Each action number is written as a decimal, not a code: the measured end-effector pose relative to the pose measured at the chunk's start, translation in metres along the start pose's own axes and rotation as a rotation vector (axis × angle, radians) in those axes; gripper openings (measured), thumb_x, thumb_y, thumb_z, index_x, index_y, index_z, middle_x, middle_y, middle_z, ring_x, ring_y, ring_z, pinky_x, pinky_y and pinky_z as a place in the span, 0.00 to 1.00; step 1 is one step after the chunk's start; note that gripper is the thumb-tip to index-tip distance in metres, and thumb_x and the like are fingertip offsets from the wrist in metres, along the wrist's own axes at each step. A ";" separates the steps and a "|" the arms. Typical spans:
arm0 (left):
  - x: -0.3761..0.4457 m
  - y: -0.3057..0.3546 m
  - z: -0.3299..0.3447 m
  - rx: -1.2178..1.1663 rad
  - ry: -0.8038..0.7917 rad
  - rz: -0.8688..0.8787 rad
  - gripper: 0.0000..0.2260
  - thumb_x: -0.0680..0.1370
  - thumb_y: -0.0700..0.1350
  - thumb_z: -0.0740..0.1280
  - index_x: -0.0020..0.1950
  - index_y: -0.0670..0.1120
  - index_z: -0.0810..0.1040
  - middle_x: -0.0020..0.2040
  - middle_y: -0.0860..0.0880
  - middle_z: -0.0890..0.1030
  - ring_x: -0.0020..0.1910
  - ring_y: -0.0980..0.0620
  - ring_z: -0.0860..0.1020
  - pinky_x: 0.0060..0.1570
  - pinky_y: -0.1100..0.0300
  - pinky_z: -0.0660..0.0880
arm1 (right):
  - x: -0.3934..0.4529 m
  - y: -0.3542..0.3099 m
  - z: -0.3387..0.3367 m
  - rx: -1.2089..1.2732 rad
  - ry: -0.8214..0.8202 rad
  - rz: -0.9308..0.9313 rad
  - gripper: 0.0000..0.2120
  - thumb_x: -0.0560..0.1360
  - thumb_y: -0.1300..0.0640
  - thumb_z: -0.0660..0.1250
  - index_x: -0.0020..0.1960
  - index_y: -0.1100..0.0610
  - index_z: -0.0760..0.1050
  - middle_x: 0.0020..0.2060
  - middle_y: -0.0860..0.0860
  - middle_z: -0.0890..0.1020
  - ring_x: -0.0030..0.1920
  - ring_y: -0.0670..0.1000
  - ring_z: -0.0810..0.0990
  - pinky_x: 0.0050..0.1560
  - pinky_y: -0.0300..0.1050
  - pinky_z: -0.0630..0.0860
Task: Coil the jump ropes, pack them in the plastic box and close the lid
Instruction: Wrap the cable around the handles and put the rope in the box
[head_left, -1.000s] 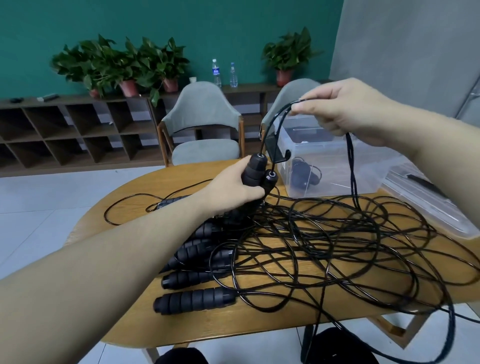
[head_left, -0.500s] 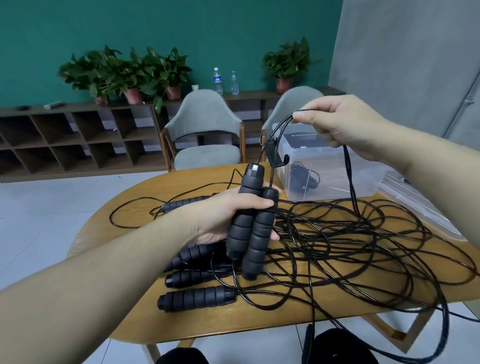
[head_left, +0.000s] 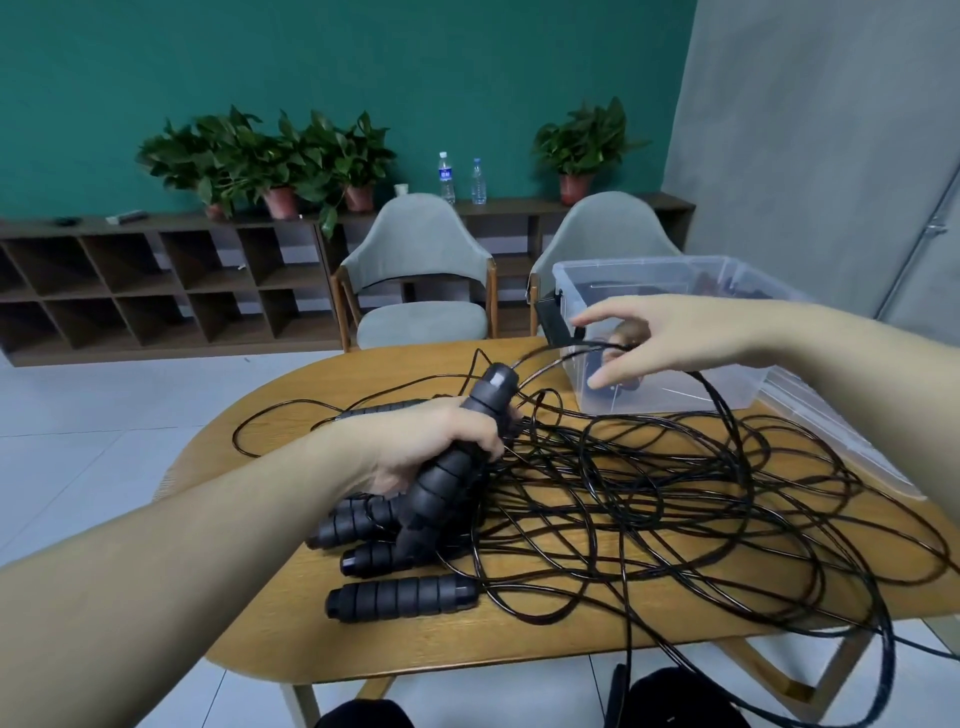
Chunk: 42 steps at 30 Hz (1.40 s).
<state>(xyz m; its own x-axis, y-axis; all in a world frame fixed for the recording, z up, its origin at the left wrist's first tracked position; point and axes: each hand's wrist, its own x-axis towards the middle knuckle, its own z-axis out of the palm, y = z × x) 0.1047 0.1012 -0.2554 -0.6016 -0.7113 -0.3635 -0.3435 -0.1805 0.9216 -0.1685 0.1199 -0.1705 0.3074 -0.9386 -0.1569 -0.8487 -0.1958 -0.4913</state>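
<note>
My left hand (head_left: 431, 447) grips two rope handles (head_left: 452, 467) at center; my right hand (head_left: 670, 338), at 2 o'clock, fingers spread, hooks the cord (head_left: 722, 400) before the plastic box (head_left: 675, 332).

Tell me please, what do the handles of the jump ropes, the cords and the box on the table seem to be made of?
The black ribbed jump rope handles look like matte foam or soft rubber: dull, ringed surface. The thin black cords look like glossy plastic-coated cable, since they catch the light. The clear rectangular storage box looks like see-through, slightly frosted plastic: the chair shows through its wall.
</note>
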 end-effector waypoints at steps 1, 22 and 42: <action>-0.002 0.003 0.001 0.101 0.003 -0.013 0.30 0.65 0.45 0.71 0.67 0.45 0.72 0.50 0.42 0.75 0.47 0.44 0.73 0.47 0.51 0.73 | 0.001 -0.004 0.002 0.029 0.011 -0.016 0.36 0.63 0.30 0.69 0.69 0.37 0.69 0.50 0.48 0.85 0.54 0.49 0.82 0.60 0.51 0.78; -0.014 0.012 0.007 0.946 0.328 0.375 0.36 0.72 0.43 0.73 0.74 0.53 0.57 0.56 0.49 0.77 0.51 0.47 0.77 0.53 0.48 0.76 | 0.011 -0.036 0.047 0.320 -0.172 0.132 0.14 0.82 0.41 0.58 0.49 0.49 0.75 0.28 0.48 0.72 0.25 0.46 0.66 0.25 0.38 0.62; -0.003 0.017 0.012 1.158 0.411 0.482 0.32 0.71 0.50 0.72 0.72 0.60 0.62 0.59 0.56 0.77 0.54 0.49 0.78 0.54 0.52 0.76 | 0.004 -0.033 0.066 0.612 -0.103 0.134 0.11 0.84 0.47 0.59 0.50 0.55 0.68 0.35 0.54 0.81 0.23 0.47 0.67 0.20 0.36 0.63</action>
<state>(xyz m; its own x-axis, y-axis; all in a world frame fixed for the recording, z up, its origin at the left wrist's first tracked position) 0.0924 0.1084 -0.2406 -0.6457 -0.7304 0.2229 -0.6956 0.6830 0.2228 -0.1115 0.1415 -0.2114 0.2813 -0.9057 -0.3171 -0.4922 0.1475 -0.8579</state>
